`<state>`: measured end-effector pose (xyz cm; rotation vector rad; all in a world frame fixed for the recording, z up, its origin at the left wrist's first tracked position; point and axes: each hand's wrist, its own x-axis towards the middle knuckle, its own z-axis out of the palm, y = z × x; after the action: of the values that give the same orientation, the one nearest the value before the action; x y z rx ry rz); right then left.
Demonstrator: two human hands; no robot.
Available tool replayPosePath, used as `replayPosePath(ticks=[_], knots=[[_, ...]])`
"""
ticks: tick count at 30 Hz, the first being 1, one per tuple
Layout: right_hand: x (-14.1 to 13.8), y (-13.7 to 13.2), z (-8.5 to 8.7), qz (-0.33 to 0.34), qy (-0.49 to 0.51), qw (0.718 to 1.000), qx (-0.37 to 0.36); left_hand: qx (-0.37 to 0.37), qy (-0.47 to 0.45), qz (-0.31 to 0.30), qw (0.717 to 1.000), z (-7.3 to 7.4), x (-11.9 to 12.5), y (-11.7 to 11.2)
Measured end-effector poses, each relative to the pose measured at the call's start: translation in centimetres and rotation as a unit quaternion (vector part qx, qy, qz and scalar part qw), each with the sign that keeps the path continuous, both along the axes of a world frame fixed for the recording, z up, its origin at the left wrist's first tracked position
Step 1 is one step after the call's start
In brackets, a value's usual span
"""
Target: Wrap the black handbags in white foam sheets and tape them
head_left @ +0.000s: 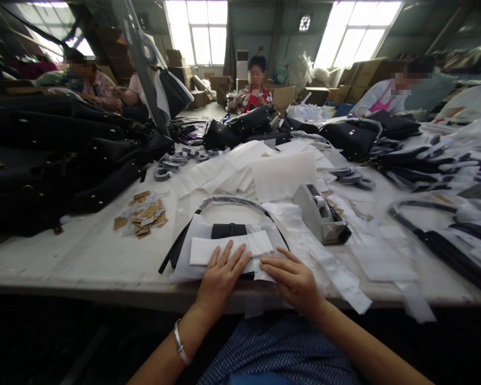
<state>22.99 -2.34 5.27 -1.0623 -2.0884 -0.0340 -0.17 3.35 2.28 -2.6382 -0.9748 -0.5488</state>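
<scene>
In front of me a black handbag [223,230] lies flat near the table's edge, mostly covered by white foam sheeting. Its handle [234,201], wrapped in clear film, arches away from me. A folded white foam strip [200,251] lies across the bag. My left hand [224,270] rests flat on this strip, fingers spread. Beside it, my right hand [291,275] lies with fingers stretched out over the right end of the white wrapping. Neither hand grips anything that I can see. The bag's lower part is hidden under the wrapping and my hands.
A grey tape dispenser [320,216] stands right of the bag, near loose white strips [340,278]. White foam sheets [284,174] pile up behind. Brown tags [144,216] lie left. Black bags [56,144] are heaped far left. Several people sit around the table [92,256].
</scene>
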Motion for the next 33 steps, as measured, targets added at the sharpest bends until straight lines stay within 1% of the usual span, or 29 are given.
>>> replayPosePath(ticks=[4,8,11,13,16,18,20,21,23,25,27,28,30,32,33], knots=[[0.1,-0.3,-1.8,0.002,0.007,0.999,0.045,-0.014,0.006,0.017,1.0,0.3,0.7,-0.6],[0.2,-0.5,-3.1,-0.005,0.006,0.998,0.063,-0.008,0.031,0.028,0.999,0.6,1.5,-0.9],[0.0,-0.8,-3.5,-0.028,0.002,0.997,0.07,-0.02,0.047,-0.007,0.999,1.0,1.4,-0.6],[-0.2,-0.9,-3.8,-0.04,0.01,0.996,0.074,-0.055,0.043,-0.034,0.997,1.5,1.1,-0.5],[-0.5,-0.9,-4.2,-0.041,0.021,0.996,0.078,-0.105,0.022,-0.057,0.993,2.2,0.6,-0.6],[-0.4,-1.0,-4.2,-0.034,0.026,0.996,0.077,-0.113,0.013,-0.074,0.991,2.2,0.5,-0.9],[0.0,-1.4,-3.5,-0.014,0.029,0.998,0.058,-0.103,-0.004,-0.088,0.991,1.6,0.5,-1.2],[0.2,-1.6,-2.9,0.003,0.035,0.999,0.036,-0.092,-0.02,-0.09,0.992,1.1,0.5,-1.3],[0.9,-1.6,-1.1,0.044,0.058,0.997,-0.024,-0.062,-0.055,-0.084,0.993,0.1,0.7,-1.4],[1.4,-0.6,1.0,0.054,0.08,0.993,-0.068,-0.035,-0.073,-0.076,0.994,-0.7,0.8,-1.4],[1.3,1.7,2.7,0.027,0.071,0.994,-0.083,-0.019,-0.072,-0.073,0.995,-1.2,0.8,-1.3],[1.0,3.2,3.2,0.012,0.049,0.995,-0.088,-0.012,-0.071,-0.073,0.995,-1.3,0.8,-1.3],[0.3,6.4,3.3,0.007,-0.023,0.993,-0.12,0.0,-0.067,-0.073,0.995,-1.4,0.9,-1.2],[-0.4,9.1,2.7,0.022,-0.109,0.978,-0.177,0.014,-0.064,-0.073,0.995,-1.5,0.9,-1.1],[-0.7,10.0,2.2,0.021,-0.146,0.967,-0.206,0.021,-0.061,-0.073,0.995,-1.5,0.9,-1.1]])
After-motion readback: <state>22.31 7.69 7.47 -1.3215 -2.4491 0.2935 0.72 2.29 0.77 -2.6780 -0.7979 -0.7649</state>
